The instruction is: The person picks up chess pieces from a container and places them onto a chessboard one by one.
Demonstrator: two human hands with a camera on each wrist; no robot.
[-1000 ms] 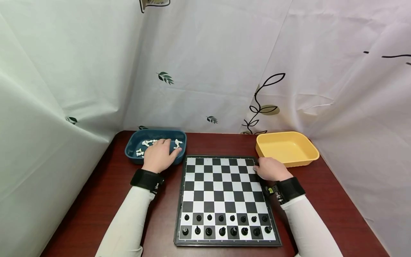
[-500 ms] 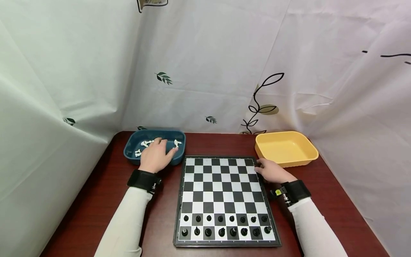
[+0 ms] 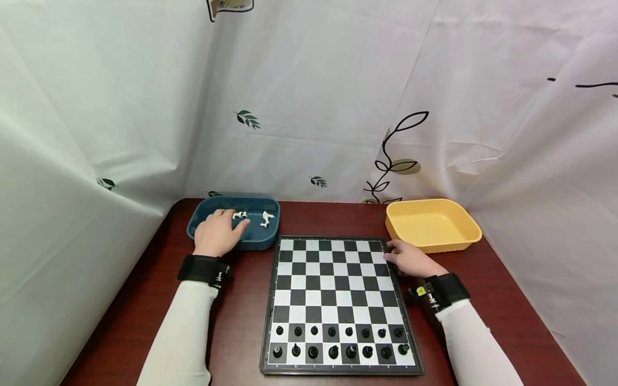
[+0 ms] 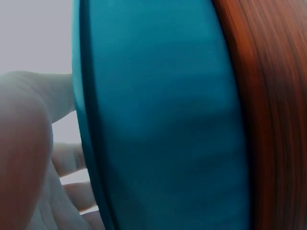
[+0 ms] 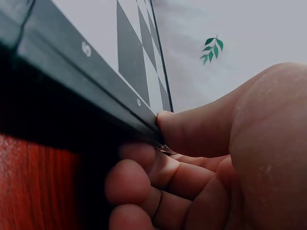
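Observation:
My left hand (image 3: 217,230) reaches over the near wall of a blue tray (image 3: 258,241), fingers hanging down inside its left half. Loose white chess pieces (image 3: 240,215) lie just right of the fingers. In the left wrist view the tray's wall (image 4: 163,120) fills the frame, and the fingers (image 4: 67,158) look relaxed with nothing between them. My right hand (image 3: 407,256) holds the right edge of the chessboard (image 3: 338,284) near its far corner. The right wrist view shows the thumb (image 5: 201,129) on top of the board's rim (image 5: 72,62) and the fingers curled under it.
Black chess pieces (image 3: 338,343) fill the board's two nearest rows. An empty yellow tray (image 3: 463,236) stands just beyond my right hand. White curtains close in the dark red table (image 3: 145,300) on the left, back and right.
My left hand has slid left inside the blue tray, uncovering the white pieces at its right. My right hand has drawn slightly back along the board's edge.

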